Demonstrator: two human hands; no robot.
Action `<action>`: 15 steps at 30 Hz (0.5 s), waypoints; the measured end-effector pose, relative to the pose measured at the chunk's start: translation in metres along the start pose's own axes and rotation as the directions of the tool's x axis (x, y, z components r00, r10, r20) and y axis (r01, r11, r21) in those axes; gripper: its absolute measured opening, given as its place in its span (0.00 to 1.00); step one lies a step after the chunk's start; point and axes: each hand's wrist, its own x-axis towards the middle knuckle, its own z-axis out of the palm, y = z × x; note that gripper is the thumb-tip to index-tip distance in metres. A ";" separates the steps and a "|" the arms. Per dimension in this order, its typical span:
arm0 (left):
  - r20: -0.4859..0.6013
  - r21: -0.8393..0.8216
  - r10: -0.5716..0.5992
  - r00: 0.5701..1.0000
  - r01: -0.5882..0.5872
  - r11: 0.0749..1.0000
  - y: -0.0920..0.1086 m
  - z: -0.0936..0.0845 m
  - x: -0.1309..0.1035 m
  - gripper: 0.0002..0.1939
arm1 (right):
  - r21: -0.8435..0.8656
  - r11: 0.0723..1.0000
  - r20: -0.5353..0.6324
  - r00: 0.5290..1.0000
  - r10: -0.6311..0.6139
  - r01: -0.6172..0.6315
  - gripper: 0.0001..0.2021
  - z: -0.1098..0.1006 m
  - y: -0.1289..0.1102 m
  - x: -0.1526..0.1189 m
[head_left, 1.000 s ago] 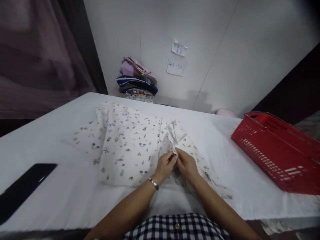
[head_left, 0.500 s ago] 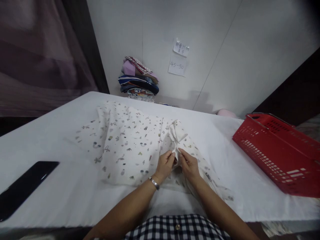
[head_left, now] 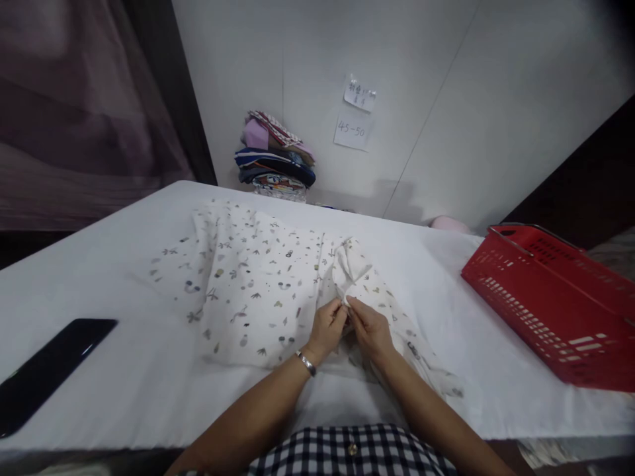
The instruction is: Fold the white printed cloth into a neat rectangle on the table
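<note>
Together, left hand [head_left: 325, 328] and right hand [head_left: 373, 327] pinch the patterned garment [head_left: 268, 284], probably its edge. Red basket [head_left: 546, 324] at three o'clock.

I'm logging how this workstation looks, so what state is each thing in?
White cloth with small printed motifs: spread out, wrinkled, gathered near the hands
Left hand: pinching the cloth
Right hand: pinching the cloth
Silver metal bracelet: worn, left wrist
Black glossy rectangular slab: lying flat
Red perforated plastic basket: resting, interior mostly hidden
Multicoloured fabric stack: folded, piled
</note>
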 end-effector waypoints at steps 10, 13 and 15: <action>0.001 0.073 0.038 0.999 -0.038 0.997 0.000 -0.002 0.000 0.16 | -0.017 0.999 0.009 0.999 -0.044 0.044 0.19 -0.004 -0.007 0.001; 0.016 0.059 0.045 0.999 -0.046 0.997 -0.002 -0.002 0.001 0.18 | -0.066 0.995 0.018 0.997 -0.079 0.080 0.21 -0.004 -0.006 0.000; 0.018 0.046 0.061 0.998 -0.062 0.997 -0.003 -0.002 0.002 0.19 | -0.080 0.992 0.026 0.995 -0.098 0.100 0.22 -0.003 -0.005 0.000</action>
